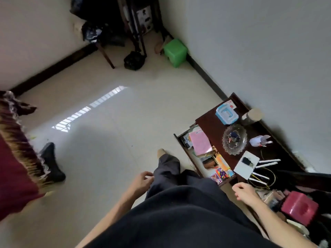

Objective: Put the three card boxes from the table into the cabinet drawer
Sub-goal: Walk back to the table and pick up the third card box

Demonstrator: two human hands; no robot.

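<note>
The dark wooden cabinet stands against the right wall with its drawer pulled open. Small colourful card boxes lie side by side at the near end of the drawer, beside a pink booklet and other clutter. My right hand hovers just below the card boxes, fingers loosely curled, holding nothing. Beside my thigh hangs my left hand, fingers loosely apart and empty. The table with a dark red fringed cloth is at the left edge; no boxes show on it.
On the cabinet top sit a blue-lidded container, a glass dish, a white router with cables, and a cylinder. A red box is lower right. A green stool and black bags stand in the far corner.
</note>
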